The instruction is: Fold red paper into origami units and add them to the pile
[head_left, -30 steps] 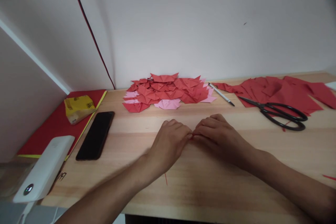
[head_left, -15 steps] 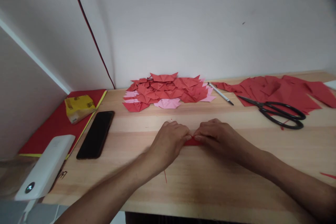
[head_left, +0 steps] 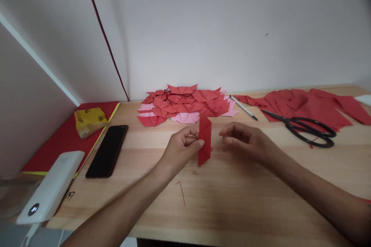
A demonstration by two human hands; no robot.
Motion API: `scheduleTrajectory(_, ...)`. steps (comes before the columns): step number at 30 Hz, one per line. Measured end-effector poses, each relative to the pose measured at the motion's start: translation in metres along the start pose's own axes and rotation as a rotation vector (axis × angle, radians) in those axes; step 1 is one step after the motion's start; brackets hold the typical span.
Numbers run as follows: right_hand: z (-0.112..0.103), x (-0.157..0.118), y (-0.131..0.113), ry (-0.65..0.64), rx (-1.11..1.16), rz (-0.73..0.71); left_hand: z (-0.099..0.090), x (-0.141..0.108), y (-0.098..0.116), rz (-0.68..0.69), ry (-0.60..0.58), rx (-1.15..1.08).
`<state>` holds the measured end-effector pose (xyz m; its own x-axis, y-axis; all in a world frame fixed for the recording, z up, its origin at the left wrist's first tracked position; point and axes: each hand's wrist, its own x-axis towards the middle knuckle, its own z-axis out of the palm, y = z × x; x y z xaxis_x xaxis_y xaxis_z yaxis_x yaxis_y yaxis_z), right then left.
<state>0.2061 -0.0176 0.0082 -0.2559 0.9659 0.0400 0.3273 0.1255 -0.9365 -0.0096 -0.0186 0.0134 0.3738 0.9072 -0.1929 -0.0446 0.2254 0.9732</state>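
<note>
My left hand (head_left: 185,144) pinches a folded strip of red paper (head_left: 205,144) between thumb and fingers, holding it upright above the wooden table (head_left: 232,208). The strip has slanted ends. To its right, my right hand (head_left: 242,139) is apart from the paper, fingers curved with a gap between thumb and fingertips, and nothing in it. Behind the hands lies a pile of folded red and pink paper pieces (head_left: 182,102), with pointed tips, against the wall.
Black-handled scissors (head_left: 304,125) rest partly on red paper sheets (head_left: 307,104) at the right. A white pen (head_left: 243,107) lies beside them. On the left are a phone (head_left: 107,151), a white power bank (head_left: 52,187), a yellow packet (head_left: 90,120) and red sheets (head_left: 58,139). A thin red scrap (head_left: 182,193) lies in front.
Both hands were together pressing the red paper on the table. My left hand has lifted and turned it upright; my right hand has let go and moved slightly right.
</note>
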Motion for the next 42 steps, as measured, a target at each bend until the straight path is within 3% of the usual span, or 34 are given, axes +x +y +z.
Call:
scheduleTrajectory(2,0.009,-0.003,-0.001,-0.133,0.043,-0.022,0.002,0.0,-0.002,0.028,0.022,-0.052)
scheduleTrajectory(4,0.017,-0.006,-0.003,-0.185,0.056,-0.044,0.004,0.0,-0.004,0.058,0.055,-0.056)
scheduleTrajectory(9,0.02,-0.01,-0.003,-0.159,-0.014,-0.028,0.01,-0.002,-0.006,0.009,0.019,-0.068)
scheduleTrajectory(15,0.022,-0.012,-0.005,-0.249,-0.177,-0.121,0.013,-0.003,-0.001,-0.007,0.031,-0.01)
scheduleTrajectory(26,0.03,-0.013,-0.005,-0.205,-0.399,-0.217,0.014,-0.005,-0.006,0.04,0.076,-0.049)
scheduleTrajectory(30,0.028,-0.013,-0.004,-0.238,-0.401,-0.225,0.014,-0.007,-0.004,0.053,0.031,-0.086)
scheduleTrajectory(37,0.023,-0.013,-0.005,-0.292,-0.411,-0.2,0.011,-0.005,-0.003,0.031,0.084,-0.049)
scheduleTrajectory(42,0.028,-0.015,-0.004,-0.236,-0.362,-0.196,0.013,-0.004,-0.005,0.074,0.069,-0.019)
